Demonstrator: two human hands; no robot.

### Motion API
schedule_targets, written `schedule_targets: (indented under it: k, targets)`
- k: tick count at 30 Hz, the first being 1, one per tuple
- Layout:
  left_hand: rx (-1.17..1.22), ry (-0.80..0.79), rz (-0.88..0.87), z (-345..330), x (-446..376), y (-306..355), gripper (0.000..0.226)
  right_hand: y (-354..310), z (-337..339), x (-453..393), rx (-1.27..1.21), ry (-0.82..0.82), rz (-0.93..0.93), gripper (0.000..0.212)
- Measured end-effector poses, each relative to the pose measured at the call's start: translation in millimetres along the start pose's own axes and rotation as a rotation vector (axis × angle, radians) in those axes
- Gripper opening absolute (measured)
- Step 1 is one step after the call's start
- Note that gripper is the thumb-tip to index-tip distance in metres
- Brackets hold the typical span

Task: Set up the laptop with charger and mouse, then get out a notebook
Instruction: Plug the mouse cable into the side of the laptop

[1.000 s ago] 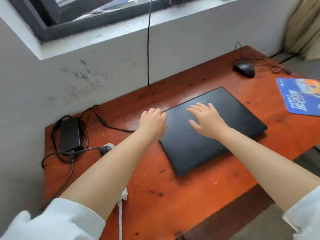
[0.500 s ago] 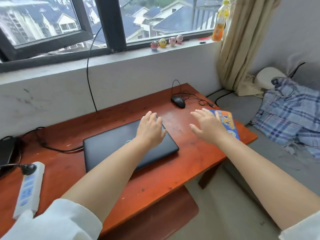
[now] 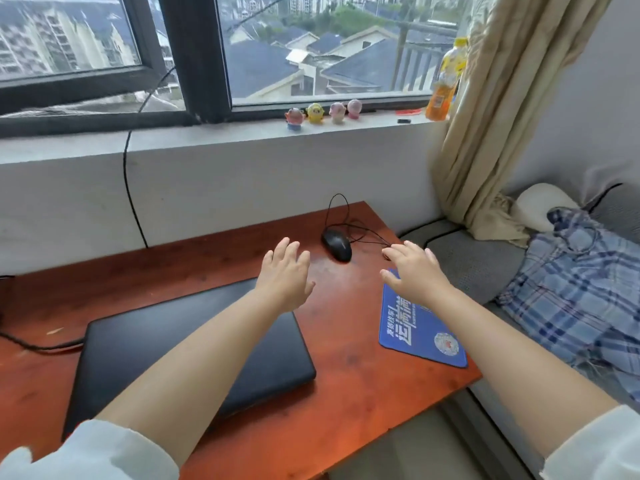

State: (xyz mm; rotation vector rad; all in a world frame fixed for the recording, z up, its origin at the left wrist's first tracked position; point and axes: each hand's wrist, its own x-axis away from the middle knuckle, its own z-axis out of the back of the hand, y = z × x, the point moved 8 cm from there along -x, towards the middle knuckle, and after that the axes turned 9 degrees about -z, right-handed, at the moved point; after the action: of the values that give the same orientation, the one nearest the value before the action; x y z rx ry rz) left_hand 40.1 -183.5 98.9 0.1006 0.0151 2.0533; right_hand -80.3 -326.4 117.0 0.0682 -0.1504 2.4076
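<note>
A closed black laptop (image 3: 145,344) lies on the red-brown wooden desk (image 3: 346,393). A black wired mouse (image 3: 337,244) sits at the desk's far right, its thin cable (image 3: 360,226) looped behind it. A blue mouse pad (image 3: 415,332) lies near the right edge. My left hand (image 3: 285,277) hovers open past the laptop's far right corner, left of the mouse. My right hand (image 3: 414,273) is open above the mouse pad's far end, right of the mouse. Neither hand holds anything. A black charger cable (image 3: 34,346) trails off the left edge.
A window sill (image 3: 242,133) above the desk carries several small toy figures (image 3: 322,114) and an orange drink bottle (image 3: 445,88). A beige curtain (image 3: 502,116) hangs at the right. A grey couch (image 3: 485,265) with a blue plaid cloth (image 3: 581,282) adjoins the desk.
My view swung right, from the charger and power strip to the mouse side. Both hands came off the laptop lid and moved towards the mouse and mouse pad.
</note>
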Motion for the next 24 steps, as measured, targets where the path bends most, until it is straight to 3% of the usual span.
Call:
schedule_targets:
  k: [10, 16, 19, 24]
  targets:
    - [0.127, -0.118, 0.055, -68.1, -95.9, 22.7, 0.054, 99.8, -57.7, -119.1, 0.060, -0.134, -0.100, 0.038]
    - [0.211, -0.255, 0.181, -142.7, -115.8, 47.7, 0.056, 123.6, -109.9, -178.3, -0.001, -0.224, 0.006, 0.037]
    - [0.237, -0.244, 0.275, -167.3, -124.1, 53.1, 0.057, 130.4, -132.2, -196.8, -0.005, -0.213, 0.091, 0.035]
    - [0.251, -0.215, 0.374, -197.3, -124.0, 70.7, 0.063, 154.6, -145.3, -218.2, -0.063, -0.173, 0.066, 0.028]
